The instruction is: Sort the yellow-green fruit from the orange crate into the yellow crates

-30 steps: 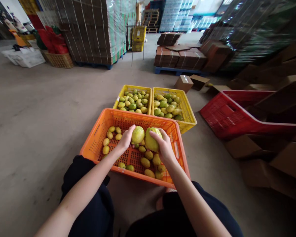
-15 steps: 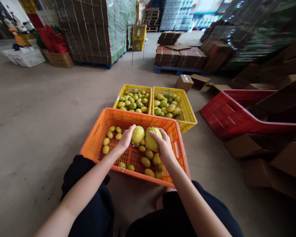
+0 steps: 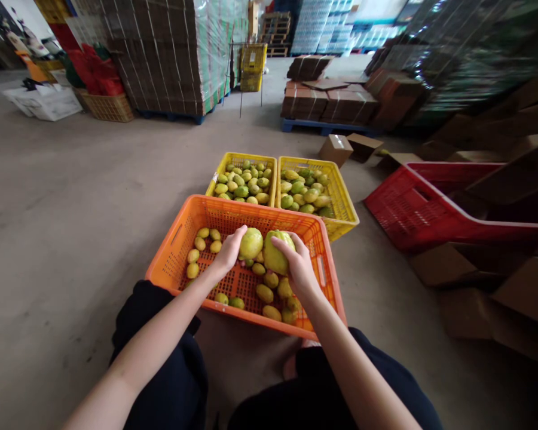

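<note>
My left hand [image 3: 230, 249] is closed around a round yellow-green lemon [image 3: 251, 243]. A larger, bumpier, greener lemon [image 3: 277, 252] is gripped in my right hand [image 3: 299, 263], thumb across its front. The two fruits are side by side with a narrow gap between them, held up over an orange plastic crate [image 3: 169, 263]. Inside that crate, smaller yellow lemons [image 3: 264, 293] are gathered at the right, and several others lie along the left side. My hands and forearms hide part of the crate's floor.
Behind the orange crate stand two yellow crates [image 3: 277, 179] of similar fruit. A red crate [image 3: 394, 209] is at the right among cardboard boxes [image 3: 448, 263]. Farther back are flat cardboard stacks [image 3: 327, 104] on a blue pallet and a tall wrapped stack [image 3: 156, 54].
</note>
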